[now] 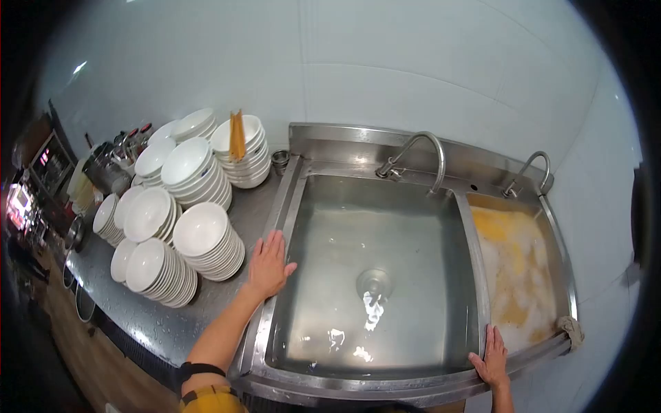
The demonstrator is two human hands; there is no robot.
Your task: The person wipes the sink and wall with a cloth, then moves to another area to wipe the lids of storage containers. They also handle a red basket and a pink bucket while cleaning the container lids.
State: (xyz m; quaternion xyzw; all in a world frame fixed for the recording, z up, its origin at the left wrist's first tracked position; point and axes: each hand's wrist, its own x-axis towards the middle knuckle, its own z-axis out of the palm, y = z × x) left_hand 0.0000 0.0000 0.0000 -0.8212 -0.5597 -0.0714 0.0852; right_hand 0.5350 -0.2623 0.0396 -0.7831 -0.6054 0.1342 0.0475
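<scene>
My left hand [269, 266] lies flat with its fingers stretched out at the left rim of a large steel sink [282, 237]. It holds nothing. Beside it, on the counter, stands a tall stack of white bowls [210, 241]. My right hand [492, 358] rests on the front edge, by the divider [476, 275] between the two basins. Its fingers are extended and the thumb is apart, with nothing held. Clear water [379, 234] fills the large basin, and a round drain [374, 283] shows through it. The smaller right basin holds foamy yellowish water [520, 275].
A curved faucet [441, 162] rises behind the large basin, another faucet [547, 165] behind the small one. Several more bowl stacks [162, 275] crowd the steel counter [165, 334]. Yellow-brown sticks [237, 136] stand at one stack. A rag [571, 332] hangs at the right corner.
</scene>
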